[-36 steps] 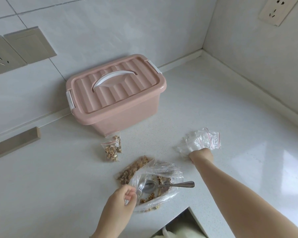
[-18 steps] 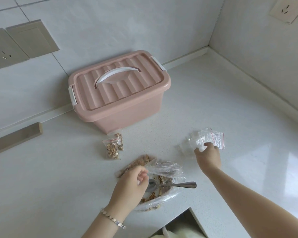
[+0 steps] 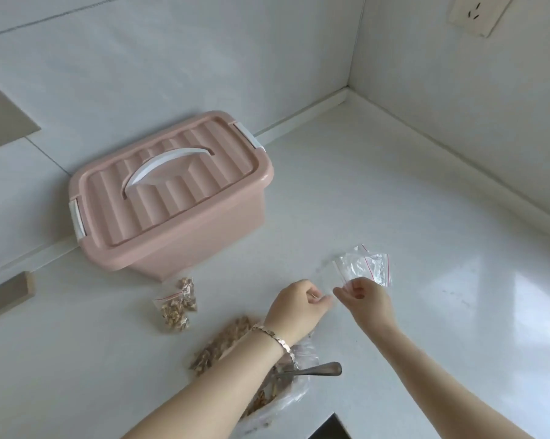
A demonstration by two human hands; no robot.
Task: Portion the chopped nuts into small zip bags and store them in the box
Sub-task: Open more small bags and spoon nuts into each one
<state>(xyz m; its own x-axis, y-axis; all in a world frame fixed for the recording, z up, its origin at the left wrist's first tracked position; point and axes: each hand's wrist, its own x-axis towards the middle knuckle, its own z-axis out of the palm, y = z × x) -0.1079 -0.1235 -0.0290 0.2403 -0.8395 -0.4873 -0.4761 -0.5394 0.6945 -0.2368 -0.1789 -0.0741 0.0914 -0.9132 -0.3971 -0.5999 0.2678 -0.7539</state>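
**Clear plastic, pinched from both sides**

Clear and nearly invisible, one small zip bag (image 3: 326, 278) is held at its near edge by both hands. The left hand (image 3: 299, 307) and right hand (image 3: 366, 300) each curl their fingers into a tight pinch, tips almost meeting.

To open it cleanly, I'd say, each pinch should catch one lip only and peel the two apart.

Just beyond the right pinch lies the stack of empty red-striped bags (image 3: 367, 266). Below the grip, chopped nuts (image 3: 223, 343) spill beside a crinkled clear sack (image 3: 299, 397) holding a metal spoon (image 3: 314, 370). Off left, two filled bags (image 3: 175, 304) lie before the closed pink ribbed plastic box (image 3: 178, 198).
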